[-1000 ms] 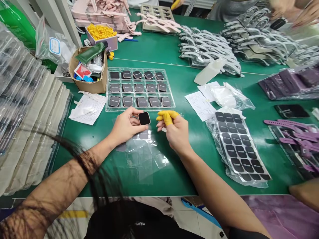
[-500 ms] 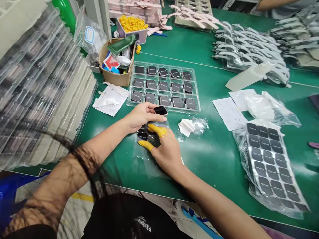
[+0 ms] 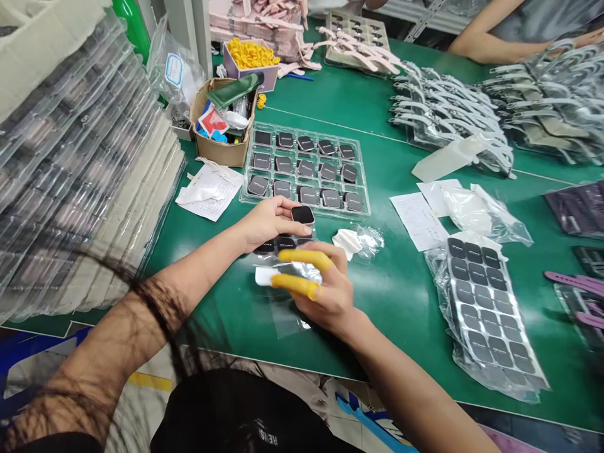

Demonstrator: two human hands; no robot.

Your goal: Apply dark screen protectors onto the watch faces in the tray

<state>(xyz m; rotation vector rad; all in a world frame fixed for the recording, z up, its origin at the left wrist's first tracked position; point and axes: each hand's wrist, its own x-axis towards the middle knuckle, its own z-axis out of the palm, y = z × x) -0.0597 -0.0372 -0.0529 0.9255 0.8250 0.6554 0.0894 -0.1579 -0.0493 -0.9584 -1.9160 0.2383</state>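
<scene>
My left hand (image 3: 267,223) is closed on a smartwatch body (image 3: 302,215), its black screen facing up, gripped between thumb and fingers. Yellow finger cots (image 3: 302,257) cover the thumb and index finger of my right hand (image 3: 330,289), which is slightly smeared by motion. At the tips of those covered fingers is a small rounded sticker (image 3: 265,276), its pale side showing. Below the watch body lies a clear sheet with black printed stickers (image 3: 285,243), partly hidden by both hands. Just beyond sits a clear blister tray (image 3: 365,207) of black square pieces in compartments.
Tall stacked trays (image 3: 94,189) stand at left. A cardboard box (image 3: 221,151) of odds and ends is behind my left hand. A sticker sheet (image 3: 491,308) lies at right, near papers (image 3: 418,220) and grey straps (image 3: 448,107). Another person's arm (image 3: 491,38) rests across the table.
My right hand has lifted and shifted slightly right from the sticker sheet, with a pale-sided sticker now at its fingertips. My left hand still holds the watch body. The view has turned right.
</scene>
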